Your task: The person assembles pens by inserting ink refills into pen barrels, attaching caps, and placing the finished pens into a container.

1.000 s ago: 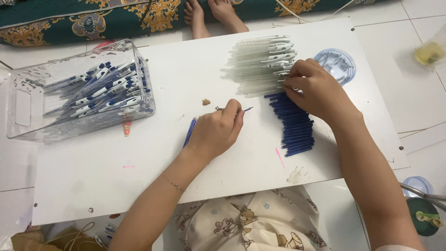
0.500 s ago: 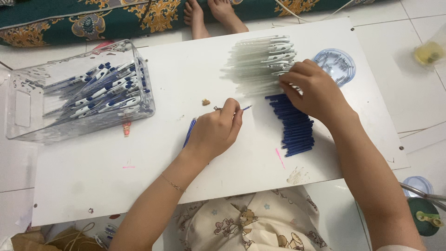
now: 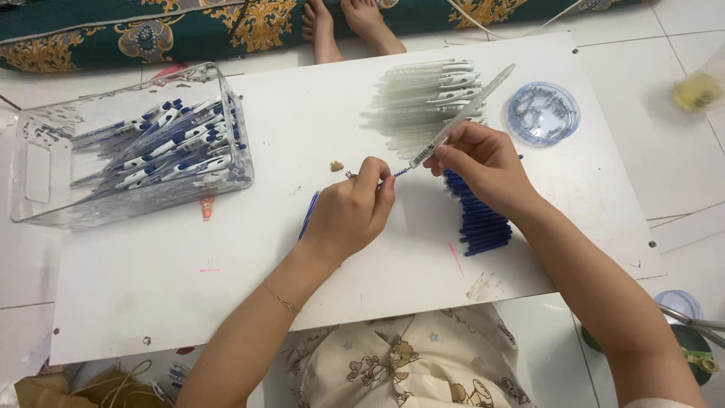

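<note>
Right hand (image 3: 483,162) lifted clear barrel (image 3: 462,115) | left hand (image 3: 349,215) fingers pinching blue refill (image 3: 308,215)

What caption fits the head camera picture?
Left hand holds a refill, right hand a clear barrel, over a white board.

Home, used for piecework. Low white tabletop (image 3: 189,302) set on a pale tiled floor (image 3: 680,196); worker sits at floor level, patterned clothing at the near edge. Green and gold patterned cushion (image 3: 151,34) along the far side, bare feet (image 3: 351,26) of another person beside it. Clear bin (image 3: 45,189) of assembled pens (image 3: 166,155), rows of pen barrels (image 3: 423,98) and blue refills (image 3: 479,219), round tray of springs (image 3: 542,113).
</note>
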